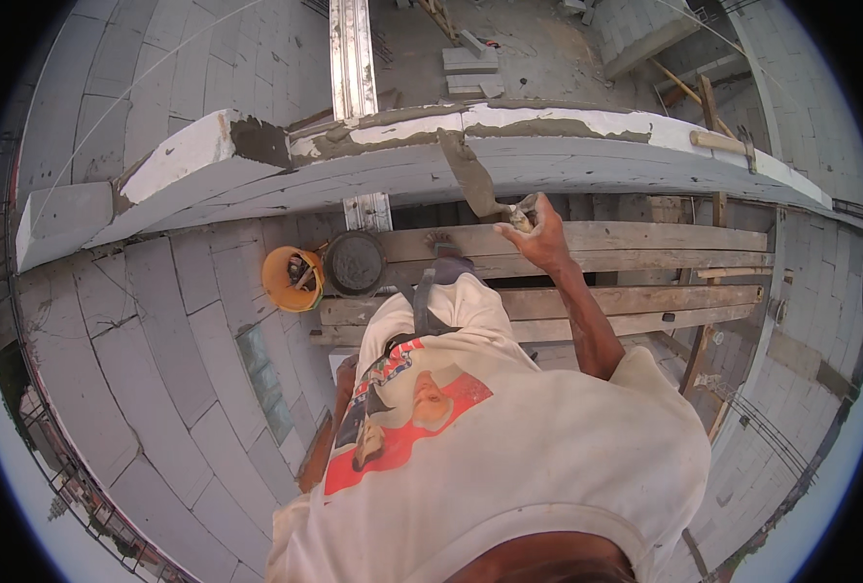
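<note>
My right hand is closed round the handle of a mortar-smeared trowel. The trowel's blade points away from me, its tip at the near edge of the block wall. Grey mortar lies in an uneven layer along the white top of that wall. On the left, mortar also coats the end face of a raised block. Part of my left arm shows beside my shirt, but the hand itself is hidden.
Wooden planks form a platform below me. An orange bucket with tools stands beside a black bucket of mortar. A hammer lies on the wall at right. A metal beam and stacked blocks are beyond.
</note>
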The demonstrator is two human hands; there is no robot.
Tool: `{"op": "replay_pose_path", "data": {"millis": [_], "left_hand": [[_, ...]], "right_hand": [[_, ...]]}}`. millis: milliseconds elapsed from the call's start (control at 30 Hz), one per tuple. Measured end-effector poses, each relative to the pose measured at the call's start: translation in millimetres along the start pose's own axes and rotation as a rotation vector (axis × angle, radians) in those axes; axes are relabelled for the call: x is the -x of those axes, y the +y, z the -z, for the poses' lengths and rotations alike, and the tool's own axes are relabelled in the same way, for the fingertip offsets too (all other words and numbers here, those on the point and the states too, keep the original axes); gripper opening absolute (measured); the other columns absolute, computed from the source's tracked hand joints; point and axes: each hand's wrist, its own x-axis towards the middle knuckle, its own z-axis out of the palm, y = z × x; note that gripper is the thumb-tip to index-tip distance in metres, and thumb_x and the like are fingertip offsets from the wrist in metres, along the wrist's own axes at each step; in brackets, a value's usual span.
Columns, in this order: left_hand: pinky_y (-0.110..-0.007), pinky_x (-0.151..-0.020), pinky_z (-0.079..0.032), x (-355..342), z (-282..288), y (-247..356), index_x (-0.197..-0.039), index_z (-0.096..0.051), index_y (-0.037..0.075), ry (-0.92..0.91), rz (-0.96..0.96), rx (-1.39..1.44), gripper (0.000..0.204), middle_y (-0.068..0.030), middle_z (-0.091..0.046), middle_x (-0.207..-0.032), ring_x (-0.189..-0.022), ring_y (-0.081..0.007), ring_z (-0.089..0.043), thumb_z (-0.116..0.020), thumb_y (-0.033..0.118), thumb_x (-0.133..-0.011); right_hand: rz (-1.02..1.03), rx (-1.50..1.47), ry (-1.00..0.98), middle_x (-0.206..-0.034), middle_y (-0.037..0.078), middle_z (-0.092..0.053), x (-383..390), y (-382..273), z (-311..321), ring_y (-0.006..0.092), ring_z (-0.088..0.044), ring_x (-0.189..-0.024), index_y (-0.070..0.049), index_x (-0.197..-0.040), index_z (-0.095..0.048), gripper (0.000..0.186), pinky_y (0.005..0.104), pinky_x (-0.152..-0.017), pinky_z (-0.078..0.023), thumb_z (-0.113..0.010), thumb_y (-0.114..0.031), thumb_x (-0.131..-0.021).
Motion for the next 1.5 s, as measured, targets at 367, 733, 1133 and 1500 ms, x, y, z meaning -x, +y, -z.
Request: {"op": "replay_pose_path", "data": {"millis": [367, 733, 1133, 1500], "left_hand": [[-0.036, -0.097, -0.051, -65.1, 50.7, 101.5, -0.128, -0.062, -0.011, 0.068, -0.126, 0.044, 0.05, -0.0242, -0.071, -0.117, -0.109, -0.0296, -0.069, -0.067, 0.023, -0.091], [-0.034, -0.088, -0.052, -7.4, 28.9, 61.1, -0.129, -0.06, -0.012, 0.191, 0.043, 0.233, 0.05, -0.0167, -0.071, -0.11, -0.097, -0.0225, -0.067, -0.068, 0.02, -0.092], [-0.035, -0.082, -0.053, 76.2, -70.5, 23.9, -0.122, -0.064, -0.009, 0.199, 0.494, 0.731, 0.059, -0.0152, -0.071, -0.1, -0.088, -0.0233, -0.067, -0.056, 0.045, -0.1], [-0.054, -0.109, -0.042, -19.3, -177.4, 48.0, -0.15, -0.033, -0.005, 0.031, 0.902, 0.38, 0.092, -0.0274, -0.042, -0.149, -0.137, -0.0457, -0.045, -0.069, 0.051, -0.088]], "right_hand": [[-0.3, -0.735, 0.084, -0.065, -0.001, -0.056, -2.8, -8.3, -37.1, 0.0068, -0.047, -0.049, -0.004, -0.093, -0.058, 0.03, 0.0261, -0.043, -0.04, -0.081, -0.022, -0.09], [-0.409, -0.406, 0.074, -0.062, 0.005, -0.059, -39.9, 57.0, -189.2, 0.0174, -0.055, -0.045, -0.001, -0.081, -0.059, 0.022, 0.0346, -0.044, -0.044, -0.076, -0.013, -0.087], [-0.372, 0.372, -0.52, -0.084, 0.021, -0.067, 44.7, 89.9, -124.8, 0.0311, -0.066, -0.079, 0.003, -0.101, -0.058, 0.032, 0.0445, -0.072, -0.05, -0.072, -0.019, -0.082], [0.132, 0.572, -1.0, -0.105, 0.034, -0.051, -13.0, 220.0, -341.2, 0.0486, -0.053, -0.1, 0.01, -0.105, -0.047, 0.042, 0.0539, -0.089, -0.042, -0.074, -0.016, -0.085]]}}
